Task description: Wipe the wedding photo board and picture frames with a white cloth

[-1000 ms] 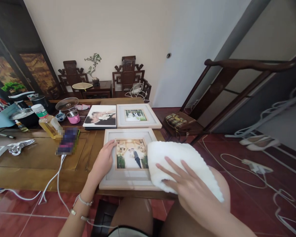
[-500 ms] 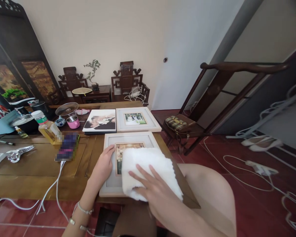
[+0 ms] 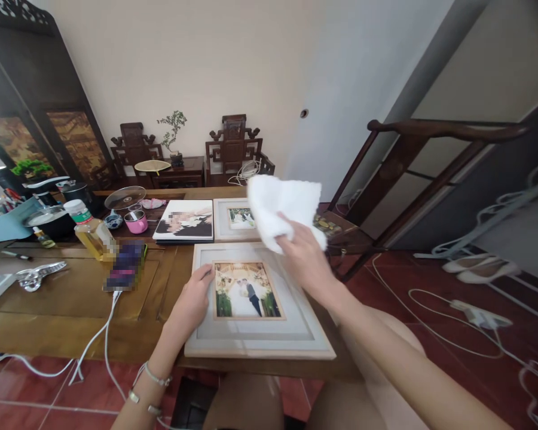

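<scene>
Wooden table [image 3: 72, 298] (cluttered) bears picture frame [image 3: 255, 334]; left hand [image 3: 190, 304] presses it flat, right hand [image 3: 302, 254] grips cloth [image 3: 282, 206]

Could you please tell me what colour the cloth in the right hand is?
White; the cloth shows best in the head view.

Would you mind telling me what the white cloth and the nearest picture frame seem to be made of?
The white cloth looks like fluffy terry or microfibre: a fuzzy nap and soft folds. The nearest picture frame seems pale wood or wood-look moulding, matt, with stepped edges; whether glass covers its photo is unclear.
</scene>
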Motion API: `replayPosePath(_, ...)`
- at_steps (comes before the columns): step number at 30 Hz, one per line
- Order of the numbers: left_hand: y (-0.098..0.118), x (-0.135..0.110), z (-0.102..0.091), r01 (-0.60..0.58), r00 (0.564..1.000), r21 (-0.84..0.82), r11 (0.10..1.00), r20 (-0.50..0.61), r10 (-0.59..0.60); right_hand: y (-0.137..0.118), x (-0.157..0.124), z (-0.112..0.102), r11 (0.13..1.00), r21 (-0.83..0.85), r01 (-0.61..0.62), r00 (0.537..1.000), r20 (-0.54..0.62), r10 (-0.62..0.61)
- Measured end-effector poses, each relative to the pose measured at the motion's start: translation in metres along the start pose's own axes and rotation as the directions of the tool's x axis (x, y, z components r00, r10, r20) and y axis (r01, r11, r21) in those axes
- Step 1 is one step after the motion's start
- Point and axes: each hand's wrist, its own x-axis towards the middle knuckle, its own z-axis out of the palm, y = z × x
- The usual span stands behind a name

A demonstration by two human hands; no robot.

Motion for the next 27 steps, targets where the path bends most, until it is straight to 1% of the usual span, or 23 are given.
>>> replayPosePath(1,0.0,0.0,-0.001,0.0,1.0,0.002,1.0,0.003,0.0,-0.01,0.015,0.009,0.996,0.021,0.091,0.996,0.012,-0.091)
replayPosePath(2,0.001,0.0,-0.001,0.0,1.0,0.004,1.0,0.006,0.0,-0.022,0.027,0.02,0.982,0.044,0.182,0.981,0.056,-0.184)
replayPosePath(3,0.001,0.001,-0.002,0.0,1.0,0.003,1.0,0.009,0.0,-0.034,0.036,0.03,0.96,0.075,0.269,0.952,0.132,-0.277)
replayPosePath(4,0.001,0.001,-0.003,-0.003,1.0,-0.003,1.0,0.013,0.003,-0.045,0.042,0.04,0.931,0.105,0.349,0.906,0.216,-0.364)
replayPosePath(6,0.002,0.003,-0.005,-0.015,1.0,-0.022,1.0,0.021,0.016,-0.063,0.048,0.058,0.904,0.138,0.404,0.857,0.289,-0.427)
replayPosePath(7,0.002,0.004,-0.005,-0.023,0.999,-0.032,0.999,0.024,0.024,-0.067,0.047,0.064,0.9,0.144,0.411,0.845,0.312,-0.435)
replayPosePath(9,0.001,0.005,-0.005,-0.03,0.999,-0.04,0.999,0.027,0.031,-0.068,0.043,0.069,0.905,0.139,0.402,0.839,0.341,-0.425)
replayPosePath(12,-0.001,0.004,-0.002,-0.009,1.0,-0.024,1.0,0.012,0.009,-0.05,0.03,0.063,0.919,0.114,0.377,0.839,0.379,-0.391)
replayPosePath(17,-0.005,0.0,0.004,0.024,0.999,0.003,1.0,-0.022,-0.024,-0.001,0.005,0.037,0.956,0.021,0.292,0.856,0.44,-0.271)
replayPosePath(20,-0.007,0.0,0.005,0.014,0.999,0.002,1.0,-0.03,-0.014,0.019,-0.008,0.024,0.969,-0.04,0.244,0.862,0.468,-0.197)
replayPosePath(23,-0.007,0.001,0.006,0.003,0.999,-0.006,1.0,-0.046,-0.004,0.022,-0.022,0.013,0.969,-0.063,0.239,0.854,0.488,-0.179)
replayPosePath(27,-0.005,0.001,0.008,0.007,0.996,-0.03,1.0,-0.09,-0.009,0.001,-0.05,-0.006,0.968,-0.018,0.25,0.843,0.496,-0.208)
